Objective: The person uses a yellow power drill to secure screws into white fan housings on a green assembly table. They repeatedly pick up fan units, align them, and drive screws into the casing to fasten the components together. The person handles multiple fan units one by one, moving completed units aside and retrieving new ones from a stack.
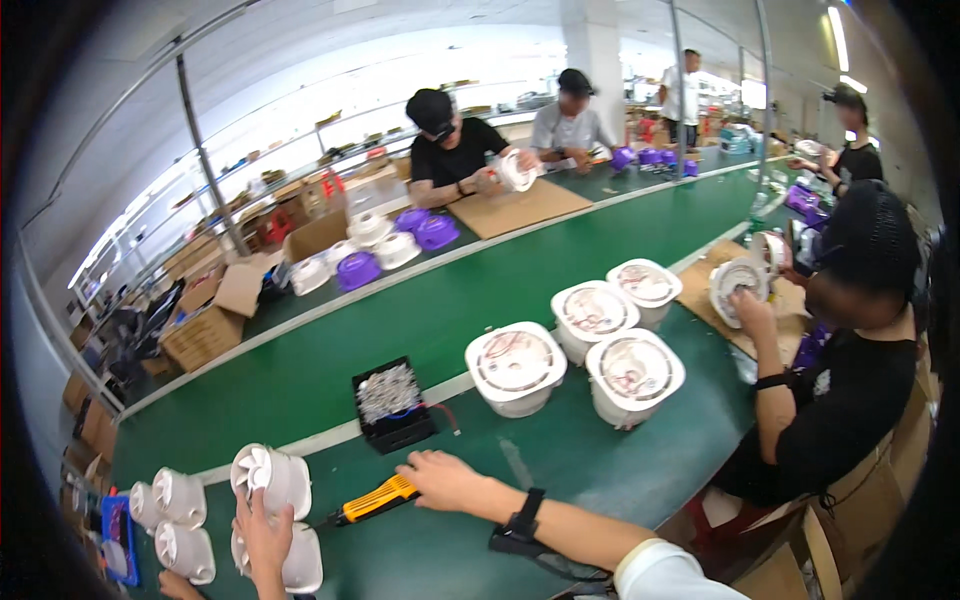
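Note:
My left hand [264, 540] has its fingers against the near side of a white plastic housing [290, 482] with curved vanes on top. Another white housing [303, 562] stands partly hidden behind that hand. My right hand [446, 484], with a black band on its wrist, is closed at the rear end of a yellow and black electric screwdriver [375, 501]. The tool's tip points left, toward the housings. Beyond it sits a black box [400, 432] filled with small metal screws, a red and dark wire beside it.
Several white housings [183, 553] and a blue tray [120, 540] stand at left, near another hand [178, 586]. More square white housings with wires [516, 362] stand right of centre. A person in black [850, 370] works at right. Across the green bench [330, 345], people handle white and purple parts.

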Action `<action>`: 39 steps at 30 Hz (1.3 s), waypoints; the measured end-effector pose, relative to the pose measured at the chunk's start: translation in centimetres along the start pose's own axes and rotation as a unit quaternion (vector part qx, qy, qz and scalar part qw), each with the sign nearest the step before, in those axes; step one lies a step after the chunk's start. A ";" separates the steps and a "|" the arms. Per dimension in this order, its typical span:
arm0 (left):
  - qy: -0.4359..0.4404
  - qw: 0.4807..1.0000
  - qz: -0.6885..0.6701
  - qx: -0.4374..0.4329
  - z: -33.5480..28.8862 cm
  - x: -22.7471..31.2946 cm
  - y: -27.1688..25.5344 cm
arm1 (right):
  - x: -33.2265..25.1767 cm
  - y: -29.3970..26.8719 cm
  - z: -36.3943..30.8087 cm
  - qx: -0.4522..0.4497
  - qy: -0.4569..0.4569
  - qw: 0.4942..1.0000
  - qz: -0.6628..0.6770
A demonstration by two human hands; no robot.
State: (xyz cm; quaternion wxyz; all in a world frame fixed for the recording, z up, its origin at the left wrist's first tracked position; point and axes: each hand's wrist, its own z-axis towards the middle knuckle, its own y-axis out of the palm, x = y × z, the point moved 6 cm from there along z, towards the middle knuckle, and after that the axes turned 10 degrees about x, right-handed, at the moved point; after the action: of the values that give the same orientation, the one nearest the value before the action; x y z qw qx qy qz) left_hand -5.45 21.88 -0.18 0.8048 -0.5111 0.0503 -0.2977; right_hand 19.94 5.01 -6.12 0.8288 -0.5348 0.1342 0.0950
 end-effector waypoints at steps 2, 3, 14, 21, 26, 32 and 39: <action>0.011 0.999 0.034 0.014 -0.9 2.4 0.5 | 0.2 0.4 0.1 0.020 -0.016 0.999 -0.020; 0.013 1.000 0.012 -0.005 -1.1 3.4 0.6 | 0.4 0.4 0.0 0.023 -0.025 0.999 -0.031; 0.256 0.963 -0.073 -0.030 -4.3 13.6 -2.3 | -4.6 -9.0 -1.5 0.077 -0.104 0.974 -0.184; 0.231 0.916 -0.328 0.022 -8.4 17.2 -0.6 | -15.2 -16.1 -1.8 0.047 -0.226 0.920 -0.317; 0.198 0.890 -0.358 0.200 -8.8 14.2 -6.1 | -16.3 -24.0 2.5 0.191 -0.240 0.941 0.145; 0.056 0.865 -0.488 0.103 -11.1 9.3 -12.7 | -14.0 -5.2 11.5 0.098 -0.202 0.969 0.101; -0.038 0.793 -0.563 0.231 -16.5 7.6 -15.9 | -12.1 6.2 13.5 0.168 -0.189 0.967 0.023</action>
State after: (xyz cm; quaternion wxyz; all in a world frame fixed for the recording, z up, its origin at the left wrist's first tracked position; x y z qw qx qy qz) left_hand -12.44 -0.03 7.30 0.5902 -0.2592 -0.3470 -0.6812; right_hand 8.32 19.71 -2.20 0.9146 -0.3573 0.0008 0.1894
